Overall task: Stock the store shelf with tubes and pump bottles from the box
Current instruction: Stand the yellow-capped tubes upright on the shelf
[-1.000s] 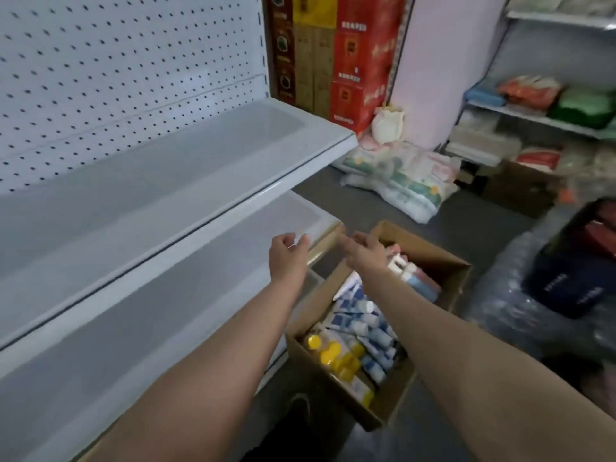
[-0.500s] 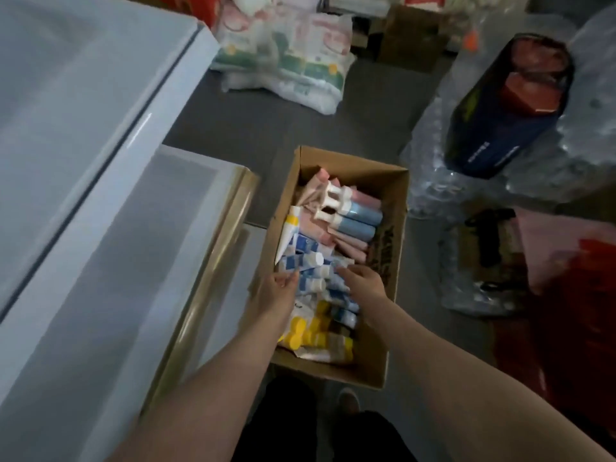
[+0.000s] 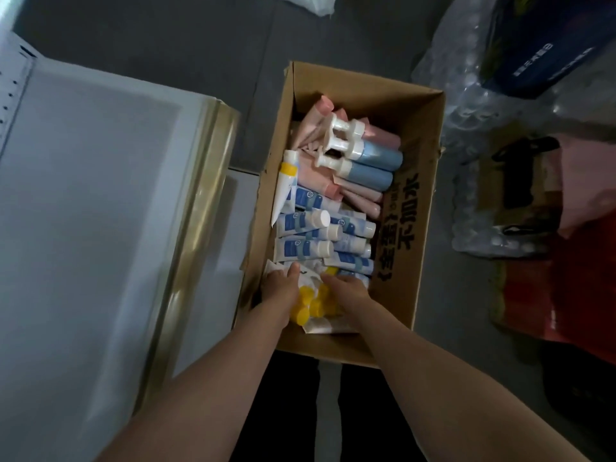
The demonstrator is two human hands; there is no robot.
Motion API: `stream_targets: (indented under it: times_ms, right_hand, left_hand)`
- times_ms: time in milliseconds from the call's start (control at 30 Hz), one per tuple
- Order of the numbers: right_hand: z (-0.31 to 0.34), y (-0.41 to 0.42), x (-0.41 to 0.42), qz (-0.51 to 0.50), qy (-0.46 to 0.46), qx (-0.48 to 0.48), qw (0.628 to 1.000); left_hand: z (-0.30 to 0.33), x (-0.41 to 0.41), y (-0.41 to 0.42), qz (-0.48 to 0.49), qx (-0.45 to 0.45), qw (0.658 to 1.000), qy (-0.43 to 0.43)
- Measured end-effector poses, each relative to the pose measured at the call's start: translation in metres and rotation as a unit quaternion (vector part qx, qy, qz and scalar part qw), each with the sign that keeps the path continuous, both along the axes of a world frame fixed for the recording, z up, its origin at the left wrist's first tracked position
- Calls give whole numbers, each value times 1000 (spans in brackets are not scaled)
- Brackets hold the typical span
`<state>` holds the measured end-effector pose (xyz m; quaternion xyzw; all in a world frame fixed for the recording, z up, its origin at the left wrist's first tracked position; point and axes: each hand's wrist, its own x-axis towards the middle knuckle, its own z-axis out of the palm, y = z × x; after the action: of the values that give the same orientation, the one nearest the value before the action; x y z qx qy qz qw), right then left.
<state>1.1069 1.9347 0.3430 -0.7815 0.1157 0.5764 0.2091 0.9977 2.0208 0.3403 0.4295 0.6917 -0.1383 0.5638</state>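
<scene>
The store shelf (image 3: 93, 211) fills the left side of the view, white and bare, with a gold strip along its front edge. Just right of it, on the grey floor (image 3: 200, 35), stands the cardboard box (image 3: 410, 228), open at the top, with black printed characters on its right inner wall.

Inside the box, the far end holds pink tubes (image 3: 360, 195), at least five, though the pile hides an exact count. On top of them lie three pump bottles (image 3: 370, 161) with white pump heads: two blue and one pink. The middle of the box holds blue-and-white tubes (image 3: 303, 221) with white caps, about eight visible. One white tube with a yellow band (image 3: 286, 181) leans against the left wall. At the near end lie white tubes with yellow caps (image 3: 310, 305), four or so caps showing.

The left hand (image 3: 283, 288) and the right hand (image 3: 346, 288) are both down in the near end of the box, on either side of the yellow-capped tubes and touching them; whether the fingers close around any tube cannot be told.

Clear plastic-wrapped packs (image 3: 473, 135) sit to the right of the box.
</scene>
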Motion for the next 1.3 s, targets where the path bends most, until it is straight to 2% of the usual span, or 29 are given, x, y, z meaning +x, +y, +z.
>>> stream_targets:
  times_ms: [67,167,233,333,500,633,867,967,1100,1300]
  right_hand:
    - [-8,4,-2,-12,31,-9,999]
    - [-16,11,-5,-45,40,-13,998]
    - [-28,13,-5,-45,42,-18,998]
    - [-42,12,1,-33,50,-43,997]
    - [-27,14,-1,-35,134,-22,990]
    - [-26,-1,2,-85,162,12,983]
    - [26,-18,24,-129,195,78,969]
    - [57,-23,33,-103,203,131,965]
    - [102,-21,44,-118,270,231,927]
    - [155,1,50,-42,312,350,882]
  left_hand:
    - [-31,-2,3,28,-26,999,15]
    - [-112,-14,-1,90,-43,994,39]
    - [-125,-14,-3,101,-58,992,48]
    - [-90,-7,-5,88,-20,994,58]
    - [-47,7,-9,160,-29,987,22]
    - [-24,11,-11,258,-94,961,-34]
    - [14,6,-31,333,-103,930,-120]
    - [49,11,-36,366,-75,911,-173]
    - [97,17,-37,431,-4,871,-237]
    - [175,20,-28,432,140,845,-284]
